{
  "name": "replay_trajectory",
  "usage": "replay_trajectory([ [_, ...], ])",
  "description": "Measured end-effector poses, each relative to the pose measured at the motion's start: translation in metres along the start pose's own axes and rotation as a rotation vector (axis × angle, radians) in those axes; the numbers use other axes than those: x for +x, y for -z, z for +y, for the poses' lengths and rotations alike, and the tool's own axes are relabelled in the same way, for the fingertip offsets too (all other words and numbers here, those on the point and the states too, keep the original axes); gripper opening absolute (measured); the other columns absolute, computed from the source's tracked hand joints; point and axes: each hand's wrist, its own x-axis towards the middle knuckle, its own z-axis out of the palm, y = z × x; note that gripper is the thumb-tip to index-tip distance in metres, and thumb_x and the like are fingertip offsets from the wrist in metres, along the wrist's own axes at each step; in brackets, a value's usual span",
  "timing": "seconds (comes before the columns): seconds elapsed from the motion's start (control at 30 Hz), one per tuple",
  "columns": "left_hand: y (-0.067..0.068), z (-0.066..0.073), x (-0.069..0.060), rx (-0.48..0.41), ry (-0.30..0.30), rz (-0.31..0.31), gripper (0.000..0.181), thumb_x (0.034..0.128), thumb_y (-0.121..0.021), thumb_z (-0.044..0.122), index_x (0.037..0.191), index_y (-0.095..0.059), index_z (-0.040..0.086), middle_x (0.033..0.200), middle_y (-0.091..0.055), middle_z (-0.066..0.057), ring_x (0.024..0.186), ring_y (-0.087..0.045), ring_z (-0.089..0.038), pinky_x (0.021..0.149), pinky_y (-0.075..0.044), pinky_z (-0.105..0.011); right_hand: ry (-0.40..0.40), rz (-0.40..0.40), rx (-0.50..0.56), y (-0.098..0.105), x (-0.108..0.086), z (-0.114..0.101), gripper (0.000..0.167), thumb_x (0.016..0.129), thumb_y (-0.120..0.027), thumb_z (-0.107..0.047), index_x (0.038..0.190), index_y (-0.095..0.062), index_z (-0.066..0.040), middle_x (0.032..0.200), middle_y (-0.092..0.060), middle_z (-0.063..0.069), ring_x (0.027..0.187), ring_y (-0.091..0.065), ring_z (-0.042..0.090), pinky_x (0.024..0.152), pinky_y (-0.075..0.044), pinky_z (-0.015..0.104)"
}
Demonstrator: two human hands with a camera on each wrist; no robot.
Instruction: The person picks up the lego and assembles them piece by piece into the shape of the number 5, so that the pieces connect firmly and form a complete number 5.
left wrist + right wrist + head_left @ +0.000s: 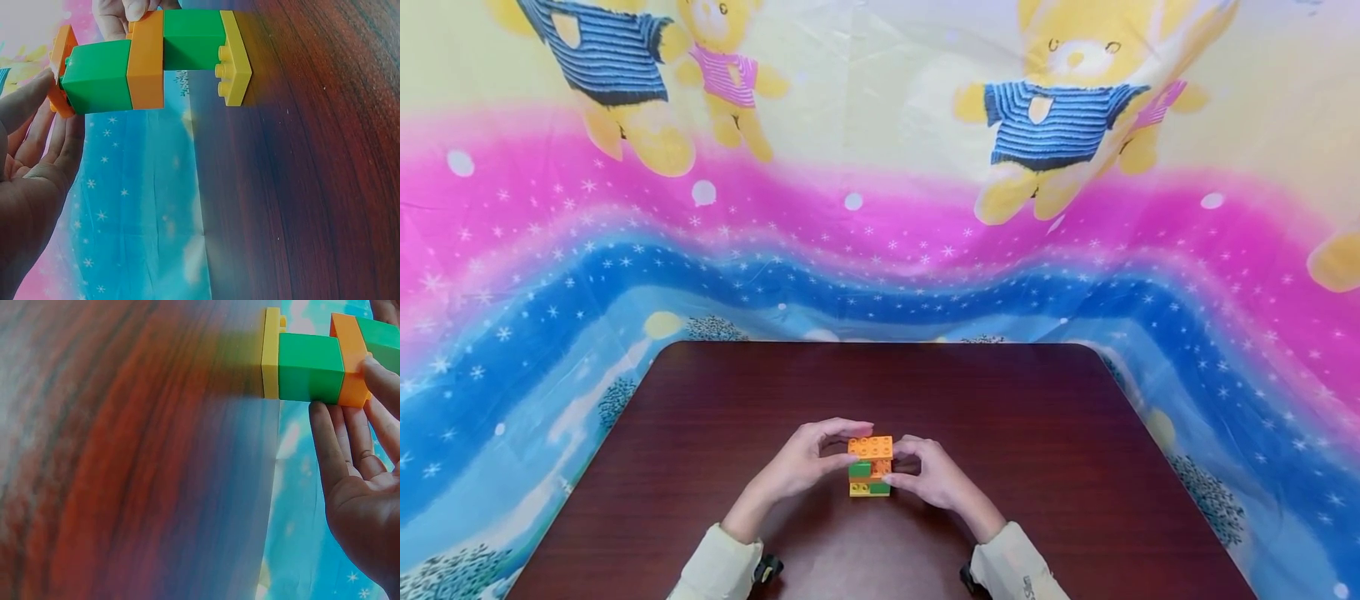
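Observation:
A short tower of toy building bricks stands on the table in front of me. A thin yellow plate (239, 87) forms its base, with a green brick (310, 367) on its right part. Above lies an orange brick (145, 75), then a second green brick (99, 78) on the left side, and a thin orange plate (870, 448) on top. My left hand (808, 458) pinches the top plate at its left end, which looks slightly tilted in the left wrist view. From the right, my right hand (934, 477) holds the middle orange brick between thumb and fingers.
The dark brown table (1000, 400) has rounded far corners. Behind and beside it hangs a cloth (895, 233) printed with bears and snowflakes. A dark strap or device (767, 569) sits at my left wrist, and another (972, 577) at my right.

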Motion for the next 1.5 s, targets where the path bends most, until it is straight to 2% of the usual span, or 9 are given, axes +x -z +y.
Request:
replay_trajectory([
  [0.23,0.0,0.0,0.0,-0.005,-0.008,-0.006,0.045,0.0954,-0.075,0.016,0.138,-0.065,0.029,0.14,-0.067,-0.004,0.13,-0.063,-0.018,0.111,-0.044,-0.057,0.006,-0.003,0.043,0.001,0.001,-0.002,0.025,0.091,-0.082,-0.022,0.115,-0.076,-0.016,0.106,-0.069,-0.005,0.102,-0.071,0.015,0.091,-0.06,0.033],
  [0.47,0.0,-0.002,0.0,0.018,-0.012,-0.011,0.047,0.0948,-0.076,0.018,0.138,-0.065,0.032,0.139,-0.067,0.004,0.13,-0.062,-0.017,0.111,-0.045,-0.055,-0.011,-0.003,0.056,0.0,0.0,-0.003,0.023,0.091,-0.081,-0.022,0.113,-0.075,-0.016,0.105,-0.068,-0.005,0.102,-0.072,0.018,0.091,-0.06,0.037],
  [0.67,0.0,-0.005,-0.001,0.0,-0.012,-0.003,0.044,0.0957,-0.076,0.021,0.137,-0.065,0.029,0.139,-0.068,-0.002,0.129,-0.063,-0.017,0.111,-0.045,-0.056,-0.014,-0.007,0.06,0.0,0.001,-0.002,0.022,0.091,-0.081,-0.021,0.111,-0.075,-0.014,0.104,-0.068,-0.004,0.102,-0.072,0.02,0.091,-0.061,0.037],
  [0.77,0.0,-0.007,-0.002,-0.015,0.001,0.006,0.042,0.0955,-0.076,0.023,0.136,-0.066,0.028,0.138,-0.068,-0.001,0.127,-0.063,-0.017,0.111,-0.046,-0.056,-0.017,-0.007,0.067,0.0,0.001,-0.003,0.022,0.091,-0.081,-0.02,0.111,-0.075,-0.013,0.104,-0.067,-0.005,0.102,-0.072,0.02,0.091,-0.06,0.035],
  [0.87,-0.001,-0.009,-0.002,-0.016,0.02,0.02,0.041,0.0954,-0.077,0.026,0.135,-0.066,0.026,0.135,-0.069,0.0,0.124,-0.065,-0.018,0.108,-0.05,-0.051,-0.018,-0.005,0.071,-0.001,0.001,-0.003,0.022,0.091,-0.082,-0.02,0.111,-0.075,-0.013,0.104,-0.068,-0.005,0.102,-0.072,0.02,0.09,-0.06,0.034],
  [1.0,-0.003,-0.013,-0.003,-0.027,0.05,0.042,0.041,0.0946,-0.078,0.028,0.133,-0.068,0.019,0.13,-0.071,-0.001,0.118,-0.067,-0.018,0.102,-0.055,-0.038,-0.017,-0.004,0.074,-0.001,0.0,-0.002,0.022,0.091,-0.081,-0.02,0.111,-0.075,-0.013,0.105,-0.068,-0.004,0.102,-0.072,0.02,0.09,-0.061,0.034],
  [1.17,-0.007,-0.018,-0.005,-0.074,0.1,0.069,0.036,0.0942,-0.078,0.028,0.127,-0.068,0.018,0.123,-0.071,-0.001,0.115,-0.067,-0.02,0.097,-0.055,-0.027,-0.019,-0.004,0.066,-0.001,0.0,-0.001,0.023,0.092,-0.081,-0.022,0.113,-0.075,-0.015,0.105,-0.068,-0.004,0.103,-0.072,0.021,0.091,-0.061,0.038],
  [1.37,-0.011,-0.021,-0.008,-0.1,0.151,0.074,0.033,0.0971,-0.074,0.033,0.127,-0.066,0.021,0.123,-0.07,0.0,0.119,-0.063,-0.021,0.103,-0.048,-0.041,-0.041,-0.01,0.04,0.0,-0.001,-0.002,0.026,0.091,-0.081,-0.026,0.116,-0.075,-0.018,0.106,-0.068,-0.007,0.105,-0.07,0.017,0.093,-0.06,0.038],
  [1.5,-0.014,-0.024,-0.009,-0.18,0.162,0.049,0.035,0.0996,-0.071,0.031,0.131,-0.063,0.017,0.128,-0.066,-0.007,0.119,-0.062,-0.026,0.1,-0.055,-0.044,-0.051,-0.01,0.025,0.0,0.0,-0.001,0.027,0.091,-0.081,-0.027,0.116,-0.075,-0.019,0.106,-0.068,-0.009,0.105,-0.069,0.015,0.094,-0.059,0.036],
])
